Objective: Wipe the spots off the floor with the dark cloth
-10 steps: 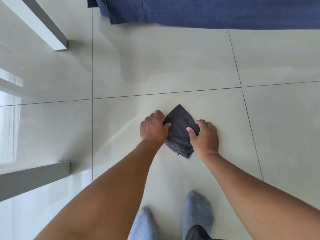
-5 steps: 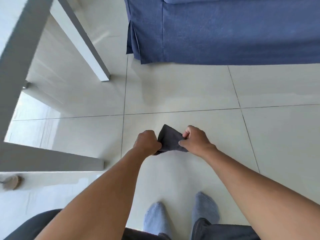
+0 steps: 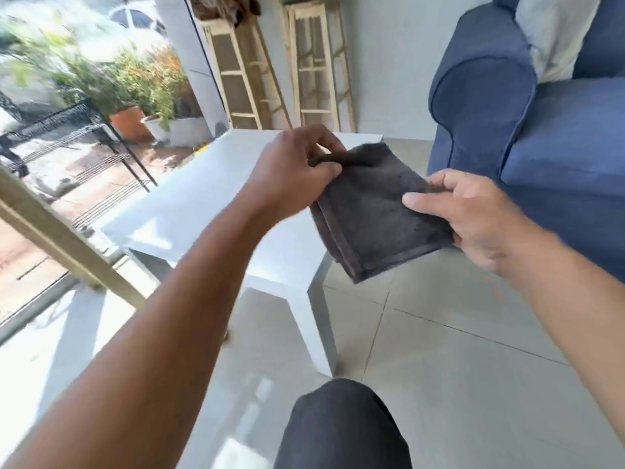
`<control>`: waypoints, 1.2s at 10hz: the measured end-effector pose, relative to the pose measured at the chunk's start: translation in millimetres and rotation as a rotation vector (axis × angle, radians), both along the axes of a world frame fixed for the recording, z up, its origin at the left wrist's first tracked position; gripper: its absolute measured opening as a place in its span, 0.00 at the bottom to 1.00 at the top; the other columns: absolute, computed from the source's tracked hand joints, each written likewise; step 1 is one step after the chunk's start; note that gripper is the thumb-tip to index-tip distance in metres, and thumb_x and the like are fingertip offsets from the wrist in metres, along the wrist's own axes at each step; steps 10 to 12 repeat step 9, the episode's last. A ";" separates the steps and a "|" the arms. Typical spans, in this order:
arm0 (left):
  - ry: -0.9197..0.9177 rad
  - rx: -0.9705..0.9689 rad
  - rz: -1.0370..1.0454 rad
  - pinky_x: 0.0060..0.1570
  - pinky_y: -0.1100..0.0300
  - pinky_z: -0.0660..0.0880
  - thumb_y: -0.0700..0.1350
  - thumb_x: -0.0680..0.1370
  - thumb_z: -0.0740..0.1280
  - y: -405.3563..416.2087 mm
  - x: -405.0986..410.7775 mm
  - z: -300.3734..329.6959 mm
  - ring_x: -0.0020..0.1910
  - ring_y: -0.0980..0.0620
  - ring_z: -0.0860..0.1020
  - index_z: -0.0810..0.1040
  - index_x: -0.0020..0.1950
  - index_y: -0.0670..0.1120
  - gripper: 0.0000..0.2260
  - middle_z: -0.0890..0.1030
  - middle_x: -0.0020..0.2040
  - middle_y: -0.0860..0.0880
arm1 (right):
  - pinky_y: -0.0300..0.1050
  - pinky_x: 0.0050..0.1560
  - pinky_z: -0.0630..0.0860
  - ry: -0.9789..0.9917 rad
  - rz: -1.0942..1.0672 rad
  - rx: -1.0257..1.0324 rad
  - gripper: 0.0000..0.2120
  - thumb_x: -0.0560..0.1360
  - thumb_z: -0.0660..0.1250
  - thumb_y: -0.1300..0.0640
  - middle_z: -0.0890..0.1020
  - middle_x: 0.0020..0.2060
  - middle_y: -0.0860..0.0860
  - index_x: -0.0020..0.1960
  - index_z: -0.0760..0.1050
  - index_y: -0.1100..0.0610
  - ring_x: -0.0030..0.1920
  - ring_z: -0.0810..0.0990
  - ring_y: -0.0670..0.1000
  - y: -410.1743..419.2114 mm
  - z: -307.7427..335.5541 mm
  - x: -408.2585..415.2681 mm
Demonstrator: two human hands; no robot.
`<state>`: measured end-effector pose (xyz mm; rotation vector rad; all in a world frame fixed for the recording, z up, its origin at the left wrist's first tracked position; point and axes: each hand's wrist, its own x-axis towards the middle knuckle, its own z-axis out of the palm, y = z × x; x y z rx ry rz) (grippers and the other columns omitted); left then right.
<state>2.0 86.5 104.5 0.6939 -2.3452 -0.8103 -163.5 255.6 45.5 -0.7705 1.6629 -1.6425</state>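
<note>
The dark grey cloth [image 3: 372, 211], folded into a rough square, is held up in the air between both hands, well above the pale tiled floor [image 3: 456, 367]. My left hand [image 3: 291, 170] pinches its upper left corner. My right hand [image 3: 473, 214] grips its right edge, thumb on top. A few small orange-brown spots [image 3: 495, 292] show on the tile below my right wrist.
A white low table [image 3: 209, 204] stands just behind and left of the cloth, one leg close to my raised dark-trousered knee [image 3: 341, 424]. A blue sofa [image 3: 541, 137] fills the right. Wooden stools [image 3: 314, 69] stand by the far wall, and a glass door [image 3: 84, 130] is at left.
The cloth has been lifted off the floor and is now held in the air by both hands. The view has swung up from the tiles to the room.
</note>
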 end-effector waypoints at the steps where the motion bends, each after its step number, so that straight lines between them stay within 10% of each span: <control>1: -0.026 0.006 0.033 0.37 0.61 0.74 0.42 0.75 0.73 -45.5 21.7 30.9 0.37 0.54 0.76 0.85 0.51 0.51 0.07 0.85 0.44 0.43 | 0.53 0.45 0.83 0.067 -0.059 -0.029 0.08 0.72 0.78 0.57 0.85 0.41 0.52 0.43 0.79 0.54 0.42 0.85 0.54 -49.1 15.3 33.9; 3: -0.440 -0.145 0.309 0.63 0.49 0.75 0.49 0.75 0.73 -109.8 43.5 -34.9 0.67 0.42 0.75 0.73 0.73 0.50 0.26 0.76 0.69 0.44 | 0.55 0.43 0.85 0.376 0.055 0.435 0.14 0.73 0.73 0.50 0.85 0.48 0.58 0.51 0.78 0.59 0.43 0.86 0.59 -117.1 -34.4 99.2; 4: -0.545 -0.160 0.261 0.74 0.45 0.64 0.53 0.80 0.64 -84.1 46.8 -118.3 0.77 0.39 0.64 0.66 0.78 0.45 0.28 0.67 0.77 0.42 | 0.55 0.61 0.76 1.073 0.076 0.507 0.21 0.78 0.70 0.49 0.76 0.68 0.57 0.67 0.73 0.56 0.66 0.75 0.61 -103.1 -66.4 111.4; 5: -0.588 -0.138 0.249 0.78 0.46 0.54 0.57 0.83 0.55 -71.3 47.9 -152.3 0.82 0.42 0.54 0.61 0.81 0.45 0.28 0.59 0.82 0.42 | 0.60 0.73 0.67 1.321 0.231 0.419 0.24 0.81 0.64 0.46 0.66 0.80 0.55 0.75 0.70 0.51 0.78 0.64 0.59 -95.1 -74.5 111.8; 7: -0.609 -0.219 0.095 0.81 0.50 0.44 0.62 0.84 0.48 -92.4 58.2 -155.7 0.83 0.50 0.44 0.53 0.84 0.51 0.30 0.49 0.85 0.46 | 0.69 0.79 0.52 1.170 0.458 0.615 0.27 0.85 0.50 0.41 0.55 0.85 0.49 0.82 0.58 0.46 0.84 0.51 0.52 -85.5 -82.5 119.1; 12: -0.458 -0.251 0.174 0.79 0.47 0.52 0.62 0.81 0.43 -82.7 77.7 -173.6 0.82 0.44 0.55 0.59 0.81 0.43 0.34 0.58 0.83 0.42 | 0.62 0.81 0.55 0.967 0.277 0.416 0.27 0.85 0.54 0.42 0.62 0.83 0.49 0.81 0.64 0.51 0.83 0.55 0.49 -71.1 -64.1 100.6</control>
